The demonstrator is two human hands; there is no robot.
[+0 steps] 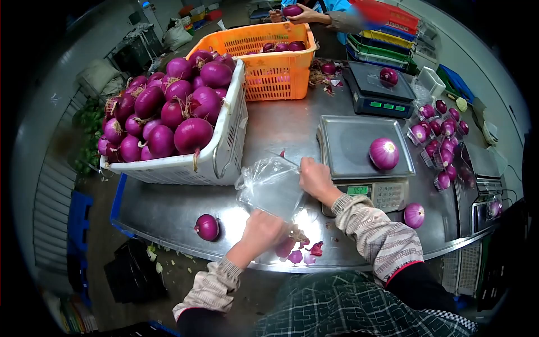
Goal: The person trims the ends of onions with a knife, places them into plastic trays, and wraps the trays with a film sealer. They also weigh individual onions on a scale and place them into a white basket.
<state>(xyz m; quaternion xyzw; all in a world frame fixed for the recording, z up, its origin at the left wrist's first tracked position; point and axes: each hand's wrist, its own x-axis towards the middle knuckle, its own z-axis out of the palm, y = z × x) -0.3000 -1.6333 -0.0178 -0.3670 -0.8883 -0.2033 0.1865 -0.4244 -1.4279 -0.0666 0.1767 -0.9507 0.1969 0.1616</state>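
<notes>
A clear plastic bag (pixel 271 190) is stretched between my two hands over the steel table. My left hand (pixel 265 230) is closed on its near edge, and my right hand (pixel 318 177) grips the far right side. Below the bag lie torn purple onion skins (pixel 296 256). One red onion (pixel 206 227) sits on the table left of my left hand. To the right of my right hand, a peeled-looking red onion (pixel 384 154) rests on the pan of a scale (pixel 345 147) with a lit green display. Another onion (pixel 414 215) lies by the scale's front right corner.
A white crate (pixel 227 147) heaped with red onions stands at the left. Behind it is an orange basket (pixel 278 73) with several onions. A second scale (pixel 365 84) holds an onion; packed onions (pixel 443 135) cluster at the right. Across the table, another person's hand (pixel 307 15) holds an onion.
</notes>
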